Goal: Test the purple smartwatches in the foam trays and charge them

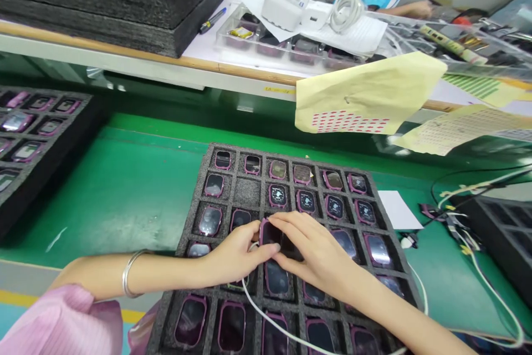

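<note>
Over a dark foam tray [192,233] my two hands hold one purple-framed smartwatch [271,233] between them. My left hand [239,255] grips its left side, with the thumb across the dark screen. The fingers of my right hand [307,244] close on its top and right edges. A white cable [266,319] runs from under my left hand toward the front; whether its end touches the watch is hidden. More purple-framed watches lie in the tray's compartments, and several, such as this lit watch [306,201], show a dial. One compartment [248,191] shows bare foam.
At the left is another foam tray [78,139] with watches; a third tray [499,227] stands right, beside tangled cables [461,227]. White paper [399,210] lies on the green mat [137,178]. The shelf above bears stacked foam [124,6], a white box [285,3] and hanging yellow paper [366,94].
</note>
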Action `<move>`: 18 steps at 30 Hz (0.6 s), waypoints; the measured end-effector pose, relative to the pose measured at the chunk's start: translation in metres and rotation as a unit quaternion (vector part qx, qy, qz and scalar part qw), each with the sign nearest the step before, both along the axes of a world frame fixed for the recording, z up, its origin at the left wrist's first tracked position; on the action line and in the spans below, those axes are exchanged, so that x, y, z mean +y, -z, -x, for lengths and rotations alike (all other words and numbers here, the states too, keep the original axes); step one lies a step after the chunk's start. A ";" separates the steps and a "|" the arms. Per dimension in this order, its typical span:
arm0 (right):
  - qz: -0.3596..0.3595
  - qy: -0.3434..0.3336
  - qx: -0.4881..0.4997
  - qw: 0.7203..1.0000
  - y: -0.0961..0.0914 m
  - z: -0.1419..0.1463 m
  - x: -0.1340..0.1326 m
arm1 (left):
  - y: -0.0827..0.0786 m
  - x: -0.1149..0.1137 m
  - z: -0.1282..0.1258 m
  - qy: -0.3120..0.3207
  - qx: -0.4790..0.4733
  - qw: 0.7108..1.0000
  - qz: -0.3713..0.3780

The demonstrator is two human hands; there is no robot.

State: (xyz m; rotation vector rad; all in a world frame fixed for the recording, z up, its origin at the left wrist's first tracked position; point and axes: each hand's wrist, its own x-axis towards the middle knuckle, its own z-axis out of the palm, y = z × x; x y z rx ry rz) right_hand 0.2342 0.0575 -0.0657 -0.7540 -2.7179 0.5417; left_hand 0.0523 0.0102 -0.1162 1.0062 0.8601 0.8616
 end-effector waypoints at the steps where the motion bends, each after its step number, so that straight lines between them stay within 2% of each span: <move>1: 0.000 0.001 0.007 1.000 0.002 0.000 -0.001 | 0.000 0.000 0.000 -0.003 -0.001 1.000 -0.002; 9: 0.043 0.013 0.089 0.995 0.017 0.004 -0.006 | -0.003 -0.002 0.004 0.018 -0.013 1.000 0.015; 18: 0.030 0.025 0.087 0.995 0.019 0.003 -0.006 | -0.003 -0.001 0.004 0.027 -0.010 0.999 0.014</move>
